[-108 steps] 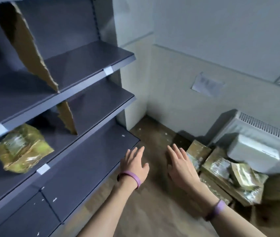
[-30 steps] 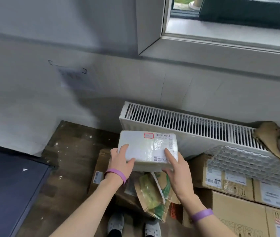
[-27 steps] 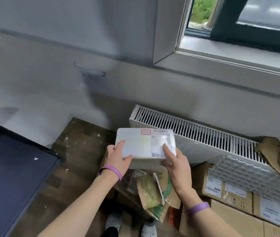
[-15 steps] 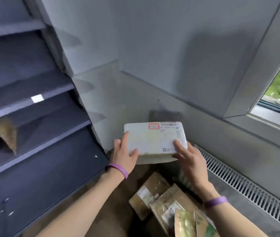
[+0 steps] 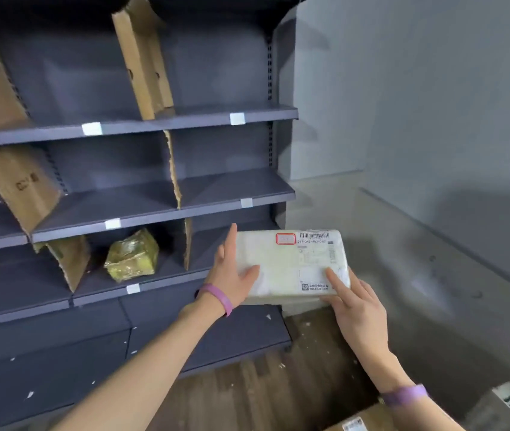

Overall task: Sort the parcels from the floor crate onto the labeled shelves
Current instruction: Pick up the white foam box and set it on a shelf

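Before the shelves [image 5: 231, 194], lower right | step: I carry the white parcel [image 5: 291, 265] in the air toward a slot | my left hand [image 5: 231, 281] grips its left edge, my right hand [image 5: 353, 303] its near right corner | next, I judge: match its label to a shelf tag [image 5: 246, 203], then slide it in.

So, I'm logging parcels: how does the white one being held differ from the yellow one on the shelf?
The white parcel is flat and rectangular; the yellow parcel is lumpy. The white parcel is held by the left hand and right hand; the yellow parcel sits on a shelf. Both are wrapped.
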A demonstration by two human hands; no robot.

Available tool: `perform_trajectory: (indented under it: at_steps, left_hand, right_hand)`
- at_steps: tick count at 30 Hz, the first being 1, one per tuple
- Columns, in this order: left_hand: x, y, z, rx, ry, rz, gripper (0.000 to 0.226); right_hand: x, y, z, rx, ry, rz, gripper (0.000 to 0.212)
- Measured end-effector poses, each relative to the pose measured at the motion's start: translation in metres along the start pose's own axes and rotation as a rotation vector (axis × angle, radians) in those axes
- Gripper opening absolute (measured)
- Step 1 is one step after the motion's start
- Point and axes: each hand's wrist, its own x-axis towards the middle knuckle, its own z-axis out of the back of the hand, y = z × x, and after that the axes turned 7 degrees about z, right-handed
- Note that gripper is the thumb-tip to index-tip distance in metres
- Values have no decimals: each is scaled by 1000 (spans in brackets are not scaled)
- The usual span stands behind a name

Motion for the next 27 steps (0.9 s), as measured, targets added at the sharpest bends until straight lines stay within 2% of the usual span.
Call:
perform_trajectory:
  at_steps: [2, 6, 13, 16, 27]
  left_hand:
    - [3, 16, 21, -11, -9, 33, 83]
    - [-1, 35, 57, -103, -142, 46, 82]
    - [-13, 36, 107, -222, -355, -19, 82]
    - [-13, 34, 117, -193, -443, -58, 82]
    - [-8, 15, 120, -175, -491, -97, 82]
  right_hand:
    - [8, 20, -16, 53, -13, 66, 58]
    - [27, 45, -36, 146, 41, 164, 60]
    - [64, 80, -56, 421, 140, 90, 66]
    - [78, 87, -58, 435, 149, 127, 64]
    - [102, 82, -62, 469, 55, 311, 67]
